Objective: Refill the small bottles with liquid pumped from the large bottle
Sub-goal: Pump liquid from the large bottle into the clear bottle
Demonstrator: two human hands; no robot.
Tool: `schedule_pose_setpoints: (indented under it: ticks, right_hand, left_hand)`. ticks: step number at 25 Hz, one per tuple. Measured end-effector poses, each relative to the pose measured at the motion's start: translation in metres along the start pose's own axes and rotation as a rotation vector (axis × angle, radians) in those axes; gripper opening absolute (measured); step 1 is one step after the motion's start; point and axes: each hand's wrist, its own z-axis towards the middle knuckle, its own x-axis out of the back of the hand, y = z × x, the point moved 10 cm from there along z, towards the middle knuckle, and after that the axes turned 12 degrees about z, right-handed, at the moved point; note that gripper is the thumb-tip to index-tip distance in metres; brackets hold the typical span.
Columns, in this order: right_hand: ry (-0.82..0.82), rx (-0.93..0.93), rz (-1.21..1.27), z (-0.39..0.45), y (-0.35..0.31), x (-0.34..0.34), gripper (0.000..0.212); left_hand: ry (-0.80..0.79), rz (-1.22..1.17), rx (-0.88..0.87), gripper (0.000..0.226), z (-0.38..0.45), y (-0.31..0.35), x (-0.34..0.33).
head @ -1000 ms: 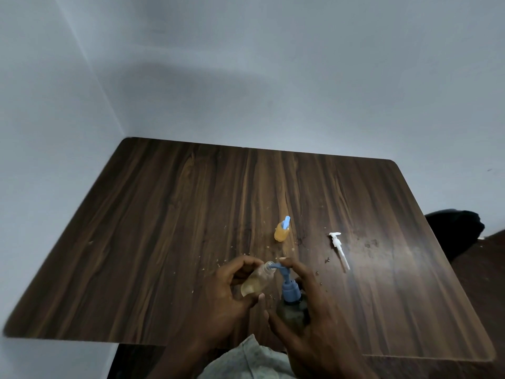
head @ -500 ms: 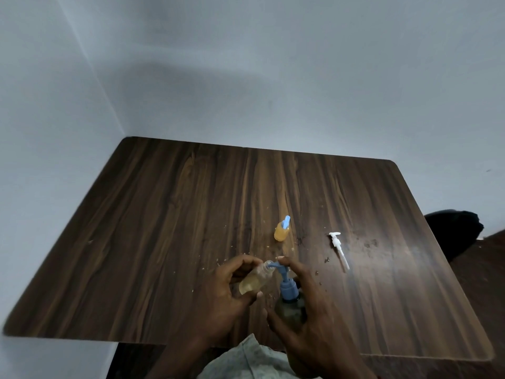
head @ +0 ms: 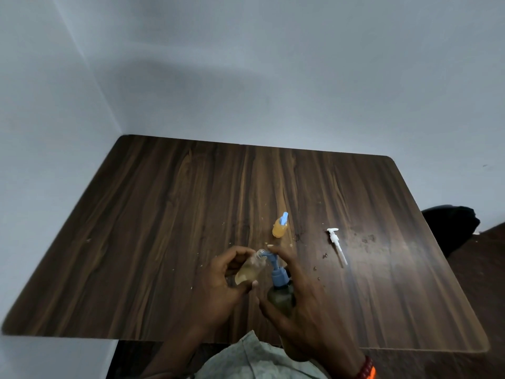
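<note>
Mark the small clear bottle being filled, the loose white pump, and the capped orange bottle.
small clear bottle (head: pixel 250 270): head view, on its clear body between the fingers.
white pump (head: pixel 334 236): head view, on its collar below the nozzle.
orange bottle (head: pixel 279 230): head view, on its orange body.

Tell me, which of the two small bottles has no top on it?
The clear small bottle, tilted in the left hand at the blue pump spout, is open-necked. The orange small bottle standing farther back wears a blue top.
</note>
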Motion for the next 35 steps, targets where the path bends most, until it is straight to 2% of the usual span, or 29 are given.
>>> schedule_pose_setpoints:
  ticks: [4, 8, 11, 17, 23, 29, 35]
  right_hand:
    - [0.033, -0.014, -0.021, 0.007, 0.01, -0.002, 0.065]
    - [-0.001, -0.004, -0.022, 0.018, 0.007, -0.006, 0.073]
    - [-0.031, 0.039, -0.007, 0.025, -0.001, -0.012, 0.072]
    - [-0.005, 0.034, -0.045, 0.035, 0.002, -0.012, 0.056]
    - [-0.031, 0.067, -0.078, 0.046, -0.006, -0.019, 0.07]
    - [-0.046, 0.051, -0.037, 0.048, 0.001, -0.017, 0.057]
    - [-0.039, 0.084, -0.109, 0.045, -0.004, -0.021, 0.073]
  left_hand:
    - [-0.009, -0.006, 0.012, 0.036, 0.002, -0.006, -0.003]
    - [0.034, -0.013, 0.008, 0.038, 0.006, -0.01, 0.002]
    - [0.058, -0.006, 0.011, 0.042, 0.011, -0.01, 0.008]
    - [0.046, 0.053, 0.005, 0.036, 0.017, -0.011, 0.009]
    - [0.106, 0.011, 0.013, 0.033, 0.024, -0.008, 0.022]
    - [0.058, 0.026, -0.005, 0.03, 0.023, -0.008, 0.015]
    - [0.092, 0.005, 0.005, 0.037, 0.023, -0.009, 0.02]
